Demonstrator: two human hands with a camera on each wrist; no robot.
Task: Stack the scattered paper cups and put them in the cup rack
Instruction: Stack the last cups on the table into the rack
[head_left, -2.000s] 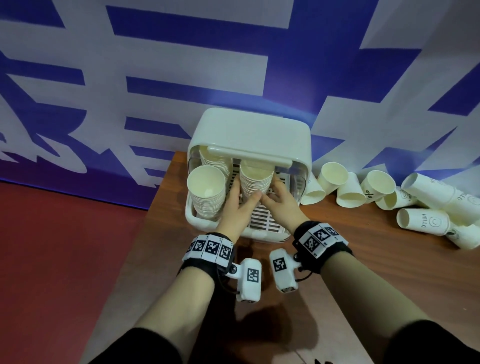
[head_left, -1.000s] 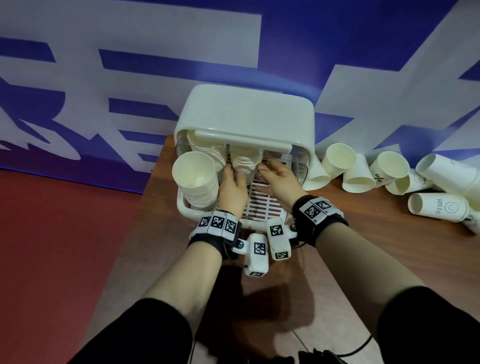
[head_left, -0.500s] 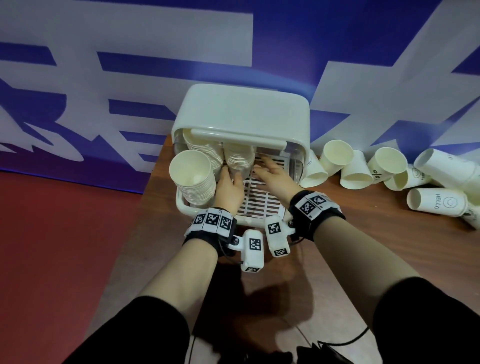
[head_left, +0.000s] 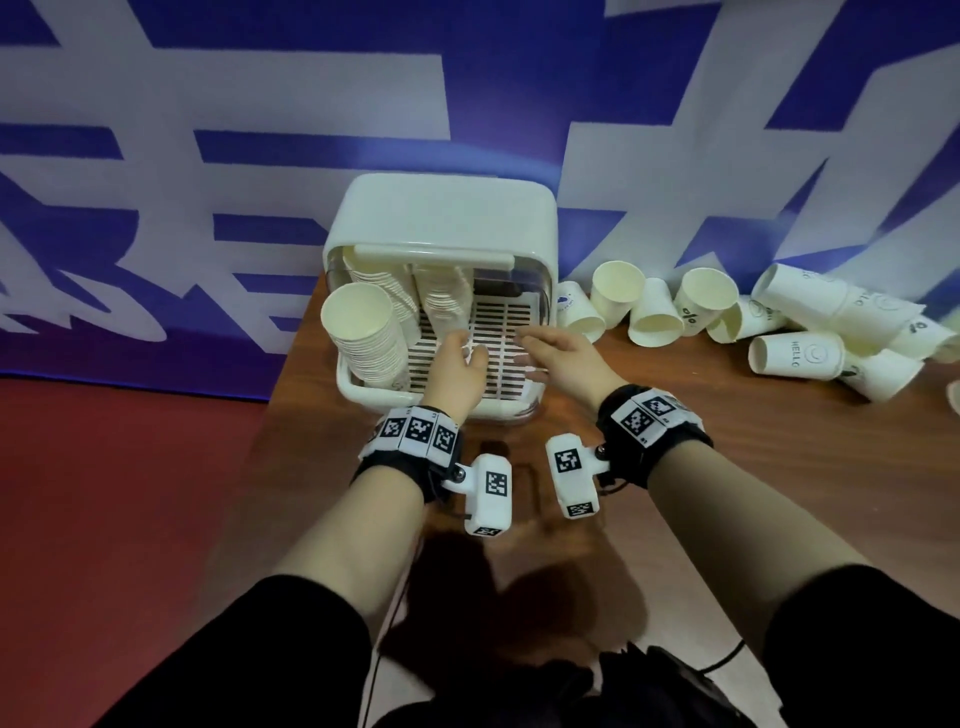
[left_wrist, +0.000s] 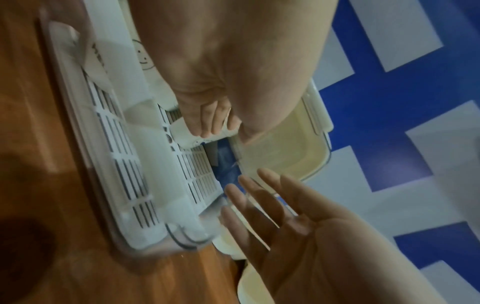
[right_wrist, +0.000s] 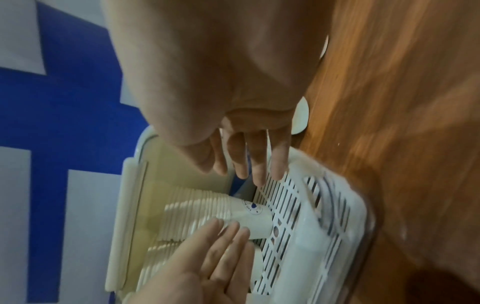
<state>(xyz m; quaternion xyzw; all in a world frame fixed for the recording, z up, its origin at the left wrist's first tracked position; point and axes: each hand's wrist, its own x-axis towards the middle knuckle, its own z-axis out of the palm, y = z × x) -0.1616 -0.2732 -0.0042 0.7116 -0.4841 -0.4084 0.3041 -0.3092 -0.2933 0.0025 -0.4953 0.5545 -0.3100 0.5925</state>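
Paper-thin and easily crushed, the cup stack (head_left: 441, 306) inside the cup rack (head_left: 441, 218) wants gripping low by its nested walls — left hand (head_left: 457, 364) and right hand (head_left: 563, 353) hover apart, fingers loose, holding nothing.

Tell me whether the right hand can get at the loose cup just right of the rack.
Probably yes. The right hand is open, holding nothing, over the rack's slatted floor. The nearest loose cup lies beside the rack on the table, with nothing between them.
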